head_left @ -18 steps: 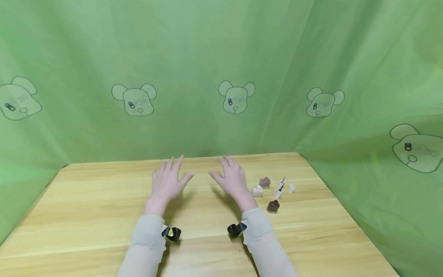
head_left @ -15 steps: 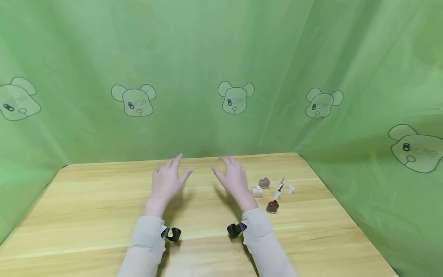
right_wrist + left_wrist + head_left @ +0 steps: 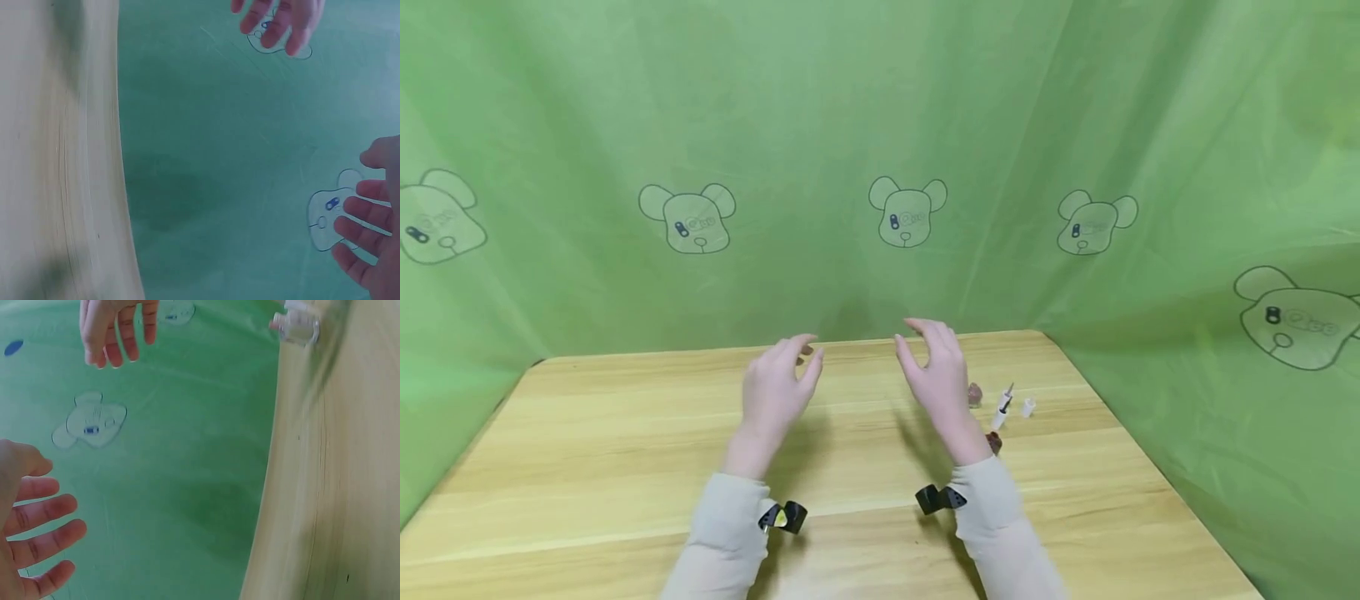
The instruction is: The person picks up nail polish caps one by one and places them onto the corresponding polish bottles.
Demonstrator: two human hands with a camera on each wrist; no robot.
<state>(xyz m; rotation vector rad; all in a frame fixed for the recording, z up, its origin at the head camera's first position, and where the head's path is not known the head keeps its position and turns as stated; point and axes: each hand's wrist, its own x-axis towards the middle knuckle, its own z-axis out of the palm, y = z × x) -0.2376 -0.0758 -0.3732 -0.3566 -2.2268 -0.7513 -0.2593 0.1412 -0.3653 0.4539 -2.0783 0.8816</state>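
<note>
Both hands are raised over the wooden table, apart from each other and holding nothing. The left hand [image 3: 775, 385] has its fingers loosely bent and spread, as the left wrist view shows of the same left hand [image 3: 40, 519]. Thumb and fingers of the right hand [image 3: 942, 379] stand apart; its palm faces inward. Nearest to the right hand lie the nail polish things: a pinkish bottle [image 3: 975, 395], a dark red bottle [image 3: 994, 442] partly covered by the wrist, and two white brush caps [image 3: 1001, 417]. A whitish bottle seen earlier is hidden behind the right hand.
A small white cap [image 3: 1028, 407] lies right of the brush caps. The wooden table [image 3: 625, 433] ends against a green curtain [image 3: 820, 275] with bear-head prints. A black wrist camera [image 3: 942, 499] is strapped on the right sleeve, another camera [image 3: 784, 517] on the left.
Both hands have lifted and shifted right, the right one farther, so it now covers the whitish bottle and part of the dark red one. Their fingers have turned more inward.
</note>
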